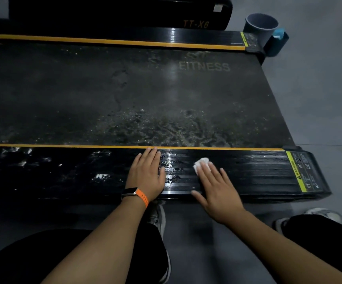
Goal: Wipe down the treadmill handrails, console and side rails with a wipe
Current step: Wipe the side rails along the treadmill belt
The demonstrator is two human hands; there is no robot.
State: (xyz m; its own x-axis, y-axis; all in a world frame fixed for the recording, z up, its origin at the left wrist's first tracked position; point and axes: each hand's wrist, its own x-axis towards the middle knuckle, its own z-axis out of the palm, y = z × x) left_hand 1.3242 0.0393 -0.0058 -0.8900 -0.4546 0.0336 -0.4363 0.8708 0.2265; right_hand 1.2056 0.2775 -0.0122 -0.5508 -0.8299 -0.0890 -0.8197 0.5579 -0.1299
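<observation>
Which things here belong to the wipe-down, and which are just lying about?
Job: wipe under right hand; left hand flat on near side rail; far side rail.
Lying about: grey bucket, blue container beside it, both on the floor.

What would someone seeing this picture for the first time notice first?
Two hands lie flat on the near side rail: the left hand with an orange-strapped watch, the right hand pressing a white wipe. Behind them the grimy, speckled belt fills the middle.
</observation>
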